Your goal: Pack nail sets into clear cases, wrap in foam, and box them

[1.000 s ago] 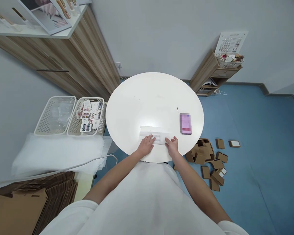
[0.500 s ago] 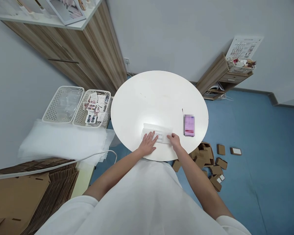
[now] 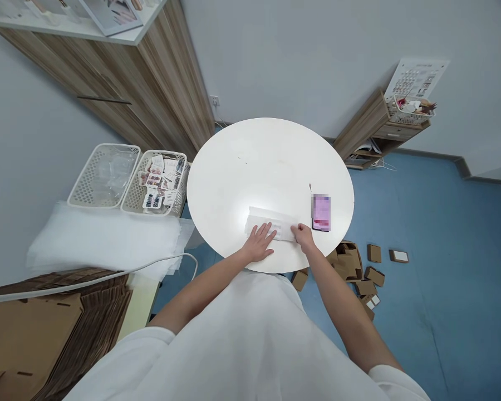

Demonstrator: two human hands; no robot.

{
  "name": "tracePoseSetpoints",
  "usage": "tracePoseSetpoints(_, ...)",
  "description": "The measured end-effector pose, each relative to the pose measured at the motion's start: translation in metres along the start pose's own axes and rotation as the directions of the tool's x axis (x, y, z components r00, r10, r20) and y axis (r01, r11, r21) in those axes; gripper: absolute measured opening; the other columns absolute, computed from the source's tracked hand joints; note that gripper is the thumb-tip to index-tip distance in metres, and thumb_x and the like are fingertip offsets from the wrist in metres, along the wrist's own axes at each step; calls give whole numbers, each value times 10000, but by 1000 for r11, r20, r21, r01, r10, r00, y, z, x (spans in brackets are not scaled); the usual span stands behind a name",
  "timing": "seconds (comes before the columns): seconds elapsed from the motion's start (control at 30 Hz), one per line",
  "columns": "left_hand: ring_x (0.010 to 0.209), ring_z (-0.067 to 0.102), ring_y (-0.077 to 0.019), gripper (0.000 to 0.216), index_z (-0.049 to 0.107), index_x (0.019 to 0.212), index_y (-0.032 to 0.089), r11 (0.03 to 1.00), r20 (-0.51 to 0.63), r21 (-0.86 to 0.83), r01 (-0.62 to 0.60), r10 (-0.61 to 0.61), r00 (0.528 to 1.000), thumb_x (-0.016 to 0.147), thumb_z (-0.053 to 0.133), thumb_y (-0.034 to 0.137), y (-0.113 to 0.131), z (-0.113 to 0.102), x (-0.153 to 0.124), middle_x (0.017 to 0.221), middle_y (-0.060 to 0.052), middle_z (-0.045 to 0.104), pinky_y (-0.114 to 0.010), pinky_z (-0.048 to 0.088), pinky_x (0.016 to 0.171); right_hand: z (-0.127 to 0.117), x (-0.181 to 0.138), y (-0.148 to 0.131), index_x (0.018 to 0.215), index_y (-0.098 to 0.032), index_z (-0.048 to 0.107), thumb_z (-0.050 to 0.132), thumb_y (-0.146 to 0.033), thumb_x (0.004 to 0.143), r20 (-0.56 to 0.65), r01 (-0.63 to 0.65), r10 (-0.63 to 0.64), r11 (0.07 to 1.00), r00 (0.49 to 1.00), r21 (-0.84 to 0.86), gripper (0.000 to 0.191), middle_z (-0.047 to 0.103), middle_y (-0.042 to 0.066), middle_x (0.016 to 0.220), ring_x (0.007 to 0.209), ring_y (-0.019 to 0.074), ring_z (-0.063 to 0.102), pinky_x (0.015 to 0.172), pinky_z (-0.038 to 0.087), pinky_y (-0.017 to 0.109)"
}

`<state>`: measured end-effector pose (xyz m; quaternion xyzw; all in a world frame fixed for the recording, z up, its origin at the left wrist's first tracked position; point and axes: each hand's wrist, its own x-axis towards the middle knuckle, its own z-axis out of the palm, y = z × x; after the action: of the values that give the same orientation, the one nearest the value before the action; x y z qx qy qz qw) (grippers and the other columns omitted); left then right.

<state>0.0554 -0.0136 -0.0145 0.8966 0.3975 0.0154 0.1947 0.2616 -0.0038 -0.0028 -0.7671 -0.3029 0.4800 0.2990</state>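
A folded white foam sheet (image 3: 271, 221) lies on the near part of the round white table (image 3: 267, 167). My left hand (image 3: 259, 243) rests flat on its left half with the fingers spread. At the sheet's right end, my right hand (image 3: 304, 236) is curled, pinching the edge. A pink phone (image 3: 321, 212) lies on the table just right of my right hand.
Two white baskets stand left of the table, one with clear packets (image 3: 104, 175), one with printed cards (image 3: 158, 181). White foam sheets (image 3: 100, 239) and flat cardboard (image 3: 54, 328) lie at left. Small brown boxes (image 3: 359, 270) litter the blue floor at right. Wooden cabinets stand behind.
The sheet and both hands have shifted slightly right, towards the phone. My left hand has spread flat on the sheet; my right hand has closed onto its right end.
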Motion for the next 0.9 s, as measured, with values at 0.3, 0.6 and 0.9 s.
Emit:
tracePoseSetpoints(0.3,1290,225,-280,610,318,1321,246,1000,16,-8,-20,20,1000,766,494,428,0,-2,0,1396,-114,296,-502,95,1038,11,-3,-28,711,-177,514,616,-227,666,198,-49,22,991,980,128,122,532,-21,628,510,82,520,527,484,231)
tracePoseSetpoints(0.6,1303,209,-268,682,224,1356,154,996,-65,-84,-21,16,998,788,443,463,3,-11,-3,1372,-157,318,-482,62,1055,27,6,-35,786,-108,618,608,-109,678,335,-112,54,981,941,156,108,633,61,697,644,135,614,639,542,283)
tracePoseSetpoints(0.9,1289,254,-268,542,393,1258,204,991,-6,-77,-112,112,994,768,495,412,4,-9,7,1292,-115,440,-481,51,1061,23,3,-27,925,-147,638,600,-142,689,300,202,-165,975,940,-97,239,637,73,874,837,192,599,835,467,396)
